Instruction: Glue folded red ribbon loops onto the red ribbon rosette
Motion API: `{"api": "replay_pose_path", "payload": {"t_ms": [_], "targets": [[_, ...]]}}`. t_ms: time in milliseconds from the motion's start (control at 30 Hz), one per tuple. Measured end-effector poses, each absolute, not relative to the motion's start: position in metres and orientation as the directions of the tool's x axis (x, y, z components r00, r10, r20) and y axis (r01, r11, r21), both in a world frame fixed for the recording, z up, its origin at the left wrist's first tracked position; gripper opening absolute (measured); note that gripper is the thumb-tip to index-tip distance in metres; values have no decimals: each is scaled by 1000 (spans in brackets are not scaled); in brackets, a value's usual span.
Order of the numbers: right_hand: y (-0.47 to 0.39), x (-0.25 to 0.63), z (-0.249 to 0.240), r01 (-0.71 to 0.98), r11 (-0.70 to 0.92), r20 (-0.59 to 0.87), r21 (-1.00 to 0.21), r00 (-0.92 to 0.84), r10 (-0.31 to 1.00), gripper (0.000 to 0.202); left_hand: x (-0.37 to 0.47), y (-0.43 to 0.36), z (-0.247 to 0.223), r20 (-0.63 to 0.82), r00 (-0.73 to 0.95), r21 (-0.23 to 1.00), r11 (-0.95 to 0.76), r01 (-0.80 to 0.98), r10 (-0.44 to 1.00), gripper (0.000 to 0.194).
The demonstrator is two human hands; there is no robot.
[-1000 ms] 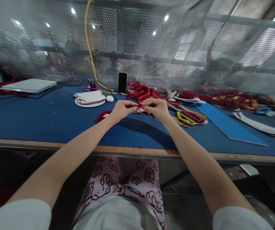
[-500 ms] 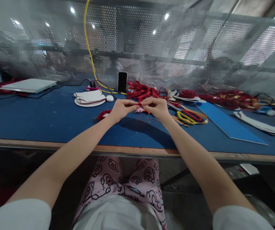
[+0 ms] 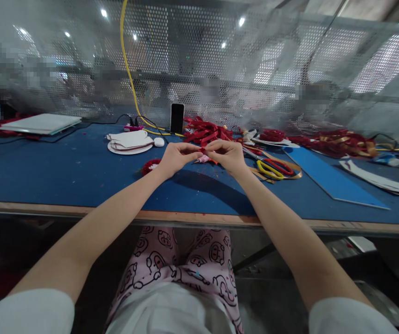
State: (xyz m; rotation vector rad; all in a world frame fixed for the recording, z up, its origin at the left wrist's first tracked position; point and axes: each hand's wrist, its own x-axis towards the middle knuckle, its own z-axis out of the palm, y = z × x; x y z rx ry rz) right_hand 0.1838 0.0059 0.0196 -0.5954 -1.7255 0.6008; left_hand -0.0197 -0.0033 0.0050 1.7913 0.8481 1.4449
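My left hand [image 3: 176, 160] and my right hand [image 3: 229, 155] meet above the blue table, thumbs and forefingers pinched. Between their fingertips is a small piece of red ribbon [image 3: 202, 150], mostly covered by the fingers. Just beneath lies a pink object with a pointed dark tip [image 3: 203, 159], partly hidden by my right hand. Beside my left wrist sits a dark red ribbon piece [image 3: 150, 167] with a white spot. A heap of loose red ribbons [image 3: 208, 131] lies behind the hands. Scissors [image 3: 272, 169] with yellow and red handles rest right of my right hand.
White card pieces [image 3: 130, 141] are stacked at left, near a white earphone case-like object [image 3: 159, 142]. A phone [image 3: 177, 118] stands upright at the back. A blue board [image 3: 331, 178] and white strips [image 3: 376, 177] lie at right. A yellow cable [image 3: 127, 60] hangs behind.
Both hands stay in nearly the same place, still pinching the red ribbon. The fingertips have shifted only slightly; the things on the table have not moved.
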Motion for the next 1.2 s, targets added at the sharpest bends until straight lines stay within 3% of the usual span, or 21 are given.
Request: {"api": "replay_pose_path", "payload": {"t_ms": [400, 600, 867, 1200], "targets": [[7, 183, 19, 90, 756, 728, -648, -217, 650, 20, -19, -4, 6, 573, 136, 809, -585, 62, 808, 34], [5, 184, 19, 87, 692, 662, -717, -226, 715, 46, -20, -2, 5, 538, 122, 839, -544, 24, 834, 34], [9, 185, 14, 124, 637, 596, -761, -254, 762, 38, -19, 1, 5, 519, 167, 854, -501, -139, 838, 37], [8, 187, 17, 171, 701, 671, -692, -205, 713, 29, -19, 2, 5, 493, 169, 870, -477, -127, 853, 39]]}}
